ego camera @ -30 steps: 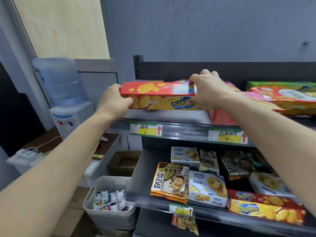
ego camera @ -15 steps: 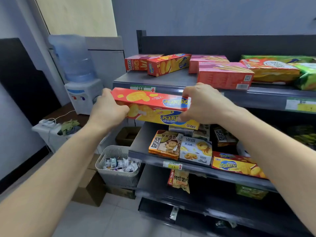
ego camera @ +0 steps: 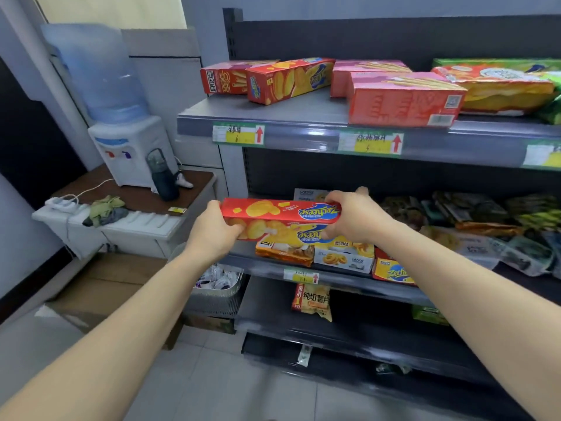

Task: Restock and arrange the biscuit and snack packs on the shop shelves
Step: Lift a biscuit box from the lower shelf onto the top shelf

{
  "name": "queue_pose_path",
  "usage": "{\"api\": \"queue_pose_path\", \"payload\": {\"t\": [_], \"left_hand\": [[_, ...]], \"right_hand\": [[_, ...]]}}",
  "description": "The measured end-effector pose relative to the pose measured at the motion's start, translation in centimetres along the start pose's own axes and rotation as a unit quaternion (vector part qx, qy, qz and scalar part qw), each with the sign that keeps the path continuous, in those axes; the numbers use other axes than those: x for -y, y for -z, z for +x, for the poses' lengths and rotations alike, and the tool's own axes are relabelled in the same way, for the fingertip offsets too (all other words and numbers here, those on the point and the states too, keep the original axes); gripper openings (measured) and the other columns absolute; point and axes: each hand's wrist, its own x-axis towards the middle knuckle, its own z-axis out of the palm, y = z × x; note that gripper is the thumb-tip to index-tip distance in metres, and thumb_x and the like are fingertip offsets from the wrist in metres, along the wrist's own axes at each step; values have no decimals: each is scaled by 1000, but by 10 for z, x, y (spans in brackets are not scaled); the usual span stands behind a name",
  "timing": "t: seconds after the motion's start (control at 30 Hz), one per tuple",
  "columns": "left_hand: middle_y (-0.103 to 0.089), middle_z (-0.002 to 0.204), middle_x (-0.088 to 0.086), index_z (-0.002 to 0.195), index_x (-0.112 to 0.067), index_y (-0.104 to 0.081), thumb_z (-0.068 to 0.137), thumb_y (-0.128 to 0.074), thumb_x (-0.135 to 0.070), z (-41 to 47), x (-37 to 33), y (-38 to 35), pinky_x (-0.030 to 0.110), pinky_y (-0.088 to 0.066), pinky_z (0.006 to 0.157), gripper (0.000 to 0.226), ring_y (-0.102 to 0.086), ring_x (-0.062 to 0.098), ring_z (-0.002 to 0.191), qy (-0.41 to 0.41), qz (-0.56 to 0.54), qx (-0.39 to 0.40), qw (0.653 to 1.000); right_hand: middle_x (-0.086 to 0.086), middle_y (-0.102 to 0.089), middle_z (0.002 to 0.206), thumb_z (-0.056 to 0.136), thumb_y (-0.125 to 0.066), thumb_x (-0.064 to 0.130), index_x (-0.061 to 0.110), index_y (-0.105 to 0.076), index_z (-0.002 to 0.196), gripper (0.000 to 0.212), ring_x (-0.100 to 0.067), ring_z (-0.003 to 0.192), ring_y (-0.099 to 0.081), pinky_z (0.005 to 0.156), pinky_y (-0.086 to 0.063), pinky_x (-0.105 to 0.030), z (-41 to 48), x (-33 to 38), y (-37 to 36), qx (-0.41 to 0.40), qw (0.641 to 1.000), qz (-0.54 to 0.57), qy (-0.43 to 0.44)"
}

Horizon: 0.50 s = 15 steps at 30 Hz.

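Moved: the long red-and-yellow cardboard biscuit carton (ego camera: pixel 273 211) has come down from the level of the top shelf's rail to the opening of the middle shelf.
Room: blue-grey walls and a pale tiled floor (ego camera: pixel 230 378), with a brown cardboard box (ego camera: pixel 103 284) standing on it at the left.
Shelving: a dark grey metal shelf unit (ego camera: pixel 394 34) fills the right side. Its top shelf (ego camera: pixel 303 113) carries flat cartons, among them a pink box of stick biscuits (ego camera: pixel 400 101) at the front edge and a second red-and-yellow carton (ego camera: pixel 288 80) lying askew further back. The middle shelf (ego camera: pixel 343 282) is crowded with small packs.
Worktop: a brown-topped white worktop (ego camera: pixel 136 196) left of the shelving bears a white water dispenser with a blue bottle (ego camera: pixel 130 147), a dark drinks bottle (ego camera: pixel 164 174) just beside it, a white power strip (ego camera: pixel 60 203) and a crumpled green cloth (ego camera: pixel 106 206).
Basket: a grey slatted plastic basket (ego camera: pixel 217 299) of small sachets, low down between worktop and shelving.
Carton: held level and off every surface, print upside down, just above an orange biscuit pack (ego camera: pixel 285 253) and a white box of butter cookies (ego camera: pixel 343 258) at the middle shelf's front.
Left hand (ego camera: pixel 212 235): grips the carton's left end, fingers (ego camera: pixel 238 230) curled onto its front face, thumb on top.
Right hand (ego camera: pixel 355 217): grips the right end, fingers (ego camera: pixel 337 197) wrapped over the top edge, thumb against the front face.
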Motion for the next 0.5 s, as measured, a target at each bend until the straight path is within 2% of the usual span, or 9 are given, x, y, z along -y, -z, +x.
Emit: {"api": "queue_pose_path", "payload": {"t": [0.1,0.2,0.27,0.37,0.5], "left_hand": [[-60,116,14,119,-4,-46,85,-64,-18,34,10,-13,34,-42,80,41,-56,34,106,3,-9,14,1000],[-64,110,13,114,-5,-51,83,-64,-21,70,24,-26,38,-47,81,37,-60,33,100,2,-25,21,999],[-64,107,12,111,-5,-52,83,-62,-21,93,31,-33,37,-44,76,34,-59,32,98,-1,-26,15,1000],[-61,108,10,117,-3,-51,86,-59,-18,119,40,-43,30,-35,72,35,-53,27,90,-11,-15,11,1000],[-61,115,15,120,-3,-51,86,-60,-16,144,53,-50,29,-35,74,38,-52,27,92,-10,-19,4,1000]], "right_hand": [[-13,-32,134,75,-78,26,27,-38,140,76,-28,100,-58,91,-49,-33,33,-1,-10,-4,999,22,-25],[-13,-42,134,77,-76,28,27,-39,140,73,-27,117,-48,96,-41,-32,70,-1,-24,-21,999,20,-18],[-11,-47,135,79,-74,29,25,-39,141,72,-25,124,-43,93,-37,-28,93,-1,-34,-35,999,12,-7],[-10,-42,140,82,-70,28,20,-36,143,70,-24,129,-40,95,-37,-27,120,-4,-51,-45,999,15,-9],[-13,-29,147,82,-70,32,26,-33,142,70,-26,130,-39,98,-39,-29,153,-4,-77,-49,997,37,-35]]}}
